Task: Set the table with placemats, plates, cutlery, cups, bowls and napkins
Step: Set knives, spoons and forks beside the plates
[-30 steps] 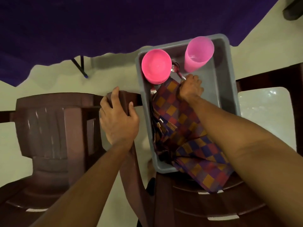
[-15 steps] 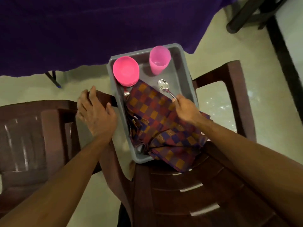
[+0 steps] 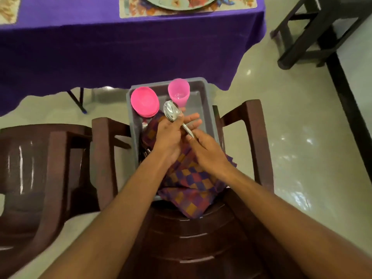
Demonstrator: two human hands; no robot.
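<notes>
Above the grey tub (image 3: 199,102), the right hand (image 3: 207,152) has its grip clamped on the spoon (image 3: 171,112) handle; the left hand (image 3: 170,137) grip pinches its neck, thumb against straight fingers.

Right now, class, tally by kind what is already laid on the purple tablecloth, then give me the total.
Placemats: 2
Plate: 1
Total: 3

Beyond the left hand (image 3: 171,135) and right hand (image 3: 207,152), a pink bowl (image 3: 144,101) and pink cup (image 3: 178,92) block the far end of the grey tub (image 3: 211,113). Right of the right hand, the tub floor lies bare up to its wall. Chair arms (image 3: 255,141) flank the tub outside.
</notes>
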